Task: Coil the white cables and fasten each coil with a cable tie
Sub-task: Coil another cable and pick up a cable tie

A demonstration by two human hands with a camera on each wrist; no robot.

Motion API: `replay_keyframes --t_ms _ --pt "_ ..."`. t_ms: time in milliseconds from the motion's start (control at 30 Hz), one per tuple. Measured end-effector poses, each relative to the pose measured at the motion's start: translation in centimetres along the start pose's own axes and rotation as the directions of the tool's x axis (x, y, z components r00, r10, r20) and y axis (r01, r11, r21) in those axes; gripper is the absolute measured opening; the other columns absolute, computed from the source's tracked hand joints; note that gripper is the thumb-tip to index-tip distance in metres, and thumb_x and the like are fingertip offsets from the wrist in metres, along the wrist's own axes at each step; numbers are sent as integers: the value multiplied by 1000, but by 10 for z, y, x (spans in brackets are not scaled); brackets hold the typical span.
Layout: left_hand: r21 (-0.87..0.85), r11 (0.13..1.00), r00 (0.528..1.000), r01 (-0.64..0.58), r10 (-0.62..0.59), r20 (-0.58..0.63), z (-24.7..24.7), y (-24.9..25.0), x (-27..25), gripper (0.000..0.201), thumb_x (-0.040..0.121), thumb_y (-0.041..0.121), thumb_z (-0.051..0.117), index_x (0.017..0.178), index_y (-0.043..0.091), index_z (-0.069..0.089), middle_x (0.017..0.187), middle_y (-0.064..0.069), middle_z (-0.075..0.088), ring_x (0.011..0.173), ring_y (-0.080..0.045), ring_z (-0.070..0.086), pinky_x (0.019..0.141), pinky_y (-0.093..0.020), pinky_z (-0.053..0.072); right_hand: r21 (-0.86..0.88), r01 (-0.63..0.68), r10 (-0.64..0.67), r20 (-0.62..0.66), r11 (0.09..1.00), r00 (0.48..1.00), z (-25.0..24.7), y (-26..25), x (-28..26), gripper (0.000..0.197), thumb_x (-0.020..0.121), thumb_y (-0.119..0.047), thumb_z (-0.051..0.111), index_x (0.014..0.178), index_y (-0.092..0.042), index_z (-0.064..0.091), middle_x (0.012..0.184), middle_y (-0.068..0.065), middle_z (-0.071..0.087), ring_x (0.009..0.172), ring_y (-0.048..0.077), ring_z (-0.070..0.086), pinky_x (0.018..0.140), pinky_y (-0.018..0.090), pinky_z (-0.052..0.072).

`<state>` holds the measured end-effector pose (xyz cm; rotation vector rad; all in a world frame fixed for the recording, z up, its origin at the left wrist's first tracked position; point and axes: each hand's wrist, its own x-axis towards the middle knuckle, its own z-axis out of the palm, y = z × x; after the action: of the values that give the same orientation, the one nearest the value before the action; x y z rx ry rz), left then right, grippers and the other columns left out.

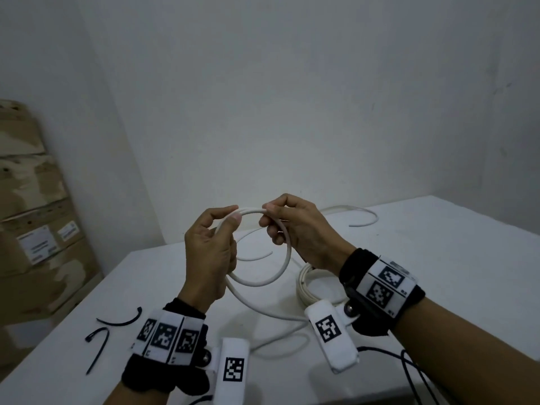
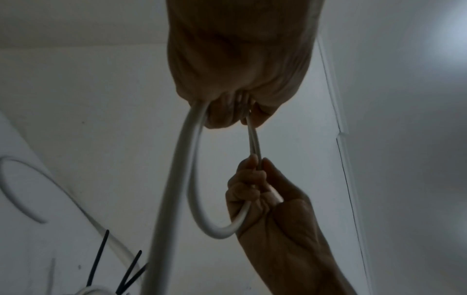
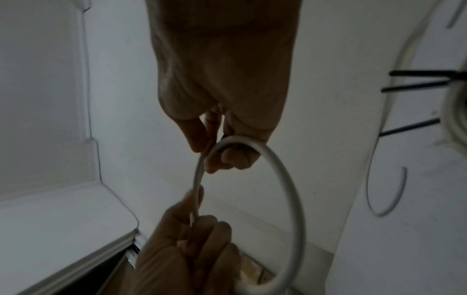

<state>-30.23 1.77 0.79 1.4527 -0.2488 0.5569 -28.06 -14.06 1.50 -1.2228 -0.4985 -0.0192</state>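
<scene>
Above the white table (image 1: 438, 258) I hold a white cable (image 1: 285, 267) bent into one loop. My left hand (image 1: 233, 214) pinches the loop's top between thumb and forefinger, and its lower fingers curl round the loop's left side. My right hand (image 1: 267, 213) pinches the same strands just to the right. The cable's loose length (image 1: 263, 343) trails down onto the table. In the left wrist view the left hand (image 2: 240, 111) grips the cable (image 2: 182, 159), with the right hand (image 2: 255, 165) beyond it. The right wrist view shows the right hand (image 3: 209, 151) on the loop (image 3: 290, 179).
A coiled white cable (image 1: 304, 285) bound with black ties (image 3: 417, 73) lies under my right wrist. Another loose white cable (image 1: 365, 214) curves at the table's back. Two black cable ties (image 1: 119, 320) lie at the front left. Cardboard boxes (image 1: 35, 214) are stacked beyond the left edge.
</scene>
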Motion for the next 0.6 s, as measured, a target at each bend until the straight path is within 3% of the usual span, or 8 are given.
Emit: replay_keyframes --t_ms 133,333,400,467,533,600 --pt "-59 994 995 95 -96 -11 -4 0 2 8 90 11 62 88 15 68 42 5 30 34 -10 20 39 -14 18 79 -146 144 29 986 989 0 0 2 9 91 -6 56 83 -10 57 76 10 64 55 14 53 48 19 43" --pt "-61 992 993 112 -113 -29 -10 -4 1 4 90 16 64 88 13 67 41 5 30 33 -10 20 38 -14 18 -16 -192 193 25 981 981 3 1 4 12 87 2 58 84 -10 58 73 9 64 54 12 53 50 18 43" --pt "-66 990 991 124 -127 -39 -10 -5 0 4 90 16 64 89 13 66 40 5 31 32 -9 21 38 -14 19 -50 -132 131 -17 990 991 5 0 3 10 85 3 61 84 -7 59 74 12 64 53 14 57 50 19 47" --pt "-82 987 989 137 -141 -44 -11 -6 0 4 91 16 63 91 13 65 40 6 31 32 -9 21 37 -14 20 -220 14 -32 -78 975 996 12 2 2 5 85 1 63 85 -4 62 74 14 66 55 20 63 52 24 52" --pt "-90 985 988 145 -150 -45 -12 -6 1 5 91 17 62 92 12 65 41 5 31 33 -9 22 37 -14 20 -472 131 -200 -98 872 975 18 6 0 2 85 -6 65 87 -6 64 75 11 69 58 24 68 55 29 56" --pt "-83 986 988 147 -151 -42 -14 -7 1 5 92 17 62 91 12 65 42 5 32 33 -9 22 37 -14 20 -575 135 -222 -84 807 971 20 9 -1 5 86 -11 66 91 -10 64 73 8 69 59 22 69 58 32 58"
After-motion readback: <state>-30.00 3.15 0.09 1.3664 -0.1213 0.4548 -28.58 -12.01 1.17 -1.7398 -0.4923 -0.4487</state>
